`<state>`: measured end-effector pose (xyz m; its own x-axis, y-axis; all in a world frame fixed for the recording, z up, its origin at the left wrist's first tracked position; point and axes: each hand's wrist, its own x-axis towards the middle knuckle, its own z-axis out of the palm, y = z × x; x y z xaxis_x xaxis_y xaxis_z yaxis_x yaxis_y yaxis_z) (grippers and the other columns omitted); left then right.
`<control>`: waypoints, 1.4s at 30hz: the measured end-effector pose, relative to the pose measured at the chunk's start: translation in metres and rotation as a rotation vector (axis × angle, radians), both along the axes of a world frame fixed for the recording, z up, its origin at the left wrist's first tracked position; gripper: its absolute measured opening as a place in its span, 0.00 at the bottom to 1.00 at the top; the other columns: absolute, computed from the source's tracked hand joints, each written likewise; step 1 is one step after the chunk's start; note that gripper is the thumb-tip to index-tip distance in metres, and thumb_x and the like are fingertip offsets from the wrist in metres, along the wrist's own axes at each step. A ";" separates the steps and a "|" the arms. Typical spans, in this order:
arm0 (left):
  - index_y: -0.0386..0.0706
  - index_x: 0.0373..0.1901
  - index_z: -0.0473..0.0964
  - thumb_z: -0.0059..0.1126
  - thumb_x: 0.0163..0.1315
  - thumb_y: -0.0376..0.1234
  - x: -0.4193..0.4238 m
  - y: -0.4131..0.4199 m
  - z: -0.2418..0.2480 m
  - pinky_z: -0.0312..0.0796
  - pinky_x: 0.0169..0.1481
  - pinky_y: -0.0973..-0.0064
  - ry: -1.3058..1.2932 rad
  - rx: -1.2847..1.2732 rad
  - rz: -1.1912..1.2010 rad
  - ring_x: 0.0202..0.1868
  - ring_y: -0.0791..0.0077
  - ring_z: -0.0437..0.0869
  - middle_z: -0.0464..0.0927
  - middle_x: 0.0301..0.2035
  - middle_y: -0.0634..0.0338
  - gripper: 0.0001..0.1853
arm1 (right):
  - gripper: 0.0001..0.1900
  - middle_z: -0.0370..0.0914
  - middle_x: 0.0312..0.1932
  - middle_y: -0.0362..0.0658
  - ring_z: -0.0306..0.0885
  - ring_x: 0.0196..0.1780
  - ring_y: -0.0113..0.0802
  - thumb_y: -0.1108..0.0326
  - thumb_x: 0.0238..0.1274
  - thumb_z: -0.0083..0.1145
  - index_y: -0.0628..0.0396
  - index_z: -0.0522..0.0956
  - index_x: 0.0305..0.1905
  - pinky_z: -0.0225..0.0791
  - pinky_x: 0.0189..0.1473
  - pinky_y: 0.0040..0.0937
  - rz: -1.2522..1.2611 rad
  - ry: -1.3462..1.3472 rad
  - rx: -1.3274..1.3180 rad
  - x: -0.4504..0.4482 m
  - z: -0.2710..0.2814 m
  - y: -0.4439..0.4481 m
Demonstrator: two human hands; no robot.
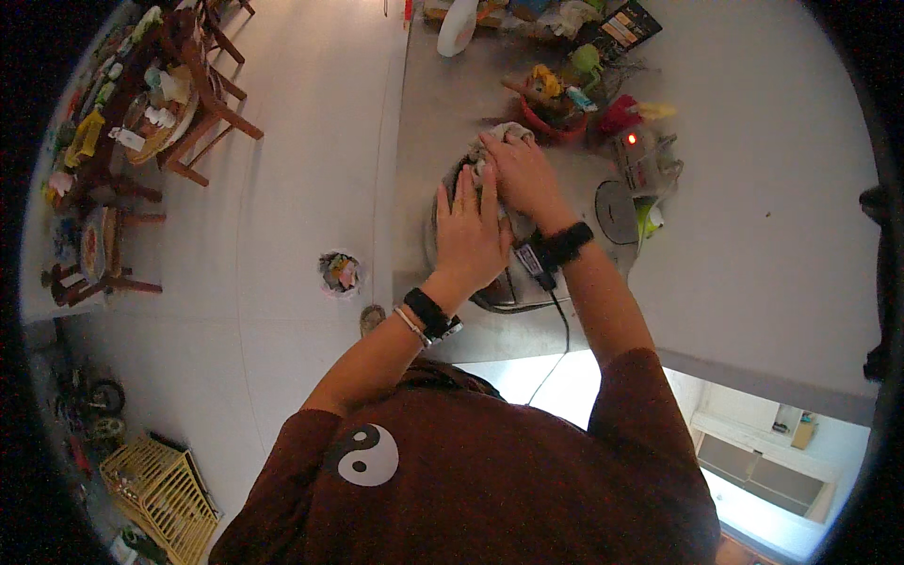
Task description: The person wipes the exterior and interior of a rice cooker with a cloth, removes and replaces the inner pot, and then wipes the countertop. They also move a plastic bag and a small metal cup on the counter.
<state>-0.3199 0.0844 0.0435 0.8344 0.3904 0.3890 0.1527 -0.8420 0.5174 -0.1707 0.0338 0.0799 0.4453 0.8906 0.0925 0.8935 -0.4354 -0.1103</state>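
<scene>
Both my hands rest side by side on a bunched greyish cloth [514, 131] on the worktop. My left hand [470, 236] lies over its near part, fingers stretched away from me. Just beyond and to the right, my right hand [522, 176] presses on the cloth's far part; its grip is partly hidden. A dark object, perhaps a bag or case, shows under and beside my left hand, mostly covered. Beside my right wrist lies a black power adapter [531, 261] bearing a label, with a thin cable running towards me.
Further back on the worktop [452, 92] are a red basket [554, 131] of small items, a white bottle [458, 28] and a device with a red light [635, 166]. A wall stands at right. Wooden chairs [219, 113] and a waste bin [340, 272] are on the left.
</scene>
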 end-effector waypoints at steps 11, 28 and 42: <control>0.32 0.75 0.48 0.56 0.60 0.41 0.001 0.003 -0.006 0.45 0.75 0.40 -0.020 -0.070 -0.049 0.72 0.40 0.60 0.58 0.68 0.31 0.45 | 0.22 0.77 0.53 0.56 0.72 0.57 0.59 0.65 0.71 0.47 0.55 0.69 0.66 0.65 0.59 0.52 -0.180 -0.317 0.084 -0.061 0.003 -0.075; 0.30 0.70 0.59 0.46 0.67 0.40 0.011 -0.004 -0.015 0.47 0.75 0.43 0.107 0.185 -0.045 0.71 0.44 0.62 0.61 0.68 0.35 0.33 | 0.17 0.81 0.43 0.58 0.80 0.47 0.59 0.61 0.69 0.48 0.58 0.72 0.57 0.72 0.47 0.56 -0.654 -0.073 0.036 0.083 -0.003 -0.132; 0.30 0.71 0.59 0.40 0.71 0.39 0.012 -0.001 -0.015 0.47 0.75 0.44 0.179 0.295 -0.042 0.72 0.45 0.61 0.61 0.69 0.37 0.31 | 0.26 0.80 0.49 0.60 0.75 0.59 0.56 0.68 0.60 0.51 0.67 0.71 0.63 0.54 0.72 0.53 -0.678 -0.257 0.085 0.034 0.003 -0.129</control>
